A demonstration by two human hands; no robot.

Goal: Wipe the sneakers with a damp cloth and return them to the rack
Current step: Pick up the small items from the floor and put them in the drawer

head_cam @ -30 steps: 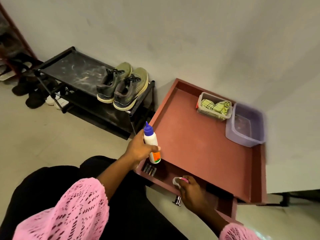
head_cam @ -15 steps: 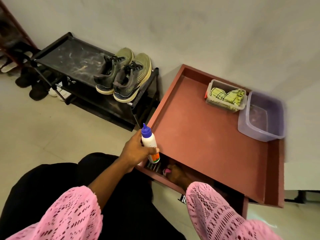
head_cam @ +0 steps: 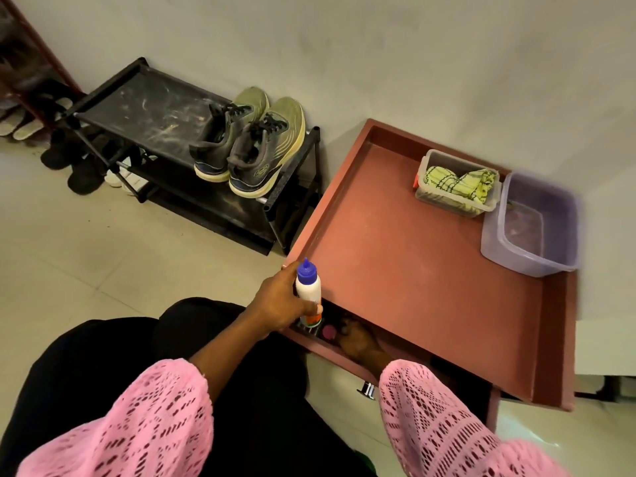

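A pair of olive-and-grey sneakers (head_cam: 247, 146) stands on the top shelf of the black shoe rack (head_cam: 144, 108), toes to the wall. A yellow-green cloth (head_cam: 457, 184) lies in a clear tub (head_cam: 421, 192) at the back of the red-brown table (head_cam: 413, 270). My left hand (head_cam: 278, 301) grips a white bottle with a blue cap (head_cam: 308, 287) at the table's front-left corner. My right hand (head_cam: 358, 339) reaches into the open drawer (head_cam: 320, 351) under the tabletop, fingertips beside a small pink item (head_cam: 328, 331); in the shadow its grip is unclear.
A purple basin (head_cam: 530, 225) holding water sits at the table's back right beside the tub. Dark shoes (head_cam: 72, 163) and pale slippers (head_cam: 19, 123) lie on the floor left of the rack. The wall runs close behind the rack and table.
My right hand has gone deeper into the drawer with the pink item. The left hand keeps the bottle upright at the table corner. The view has shifted.
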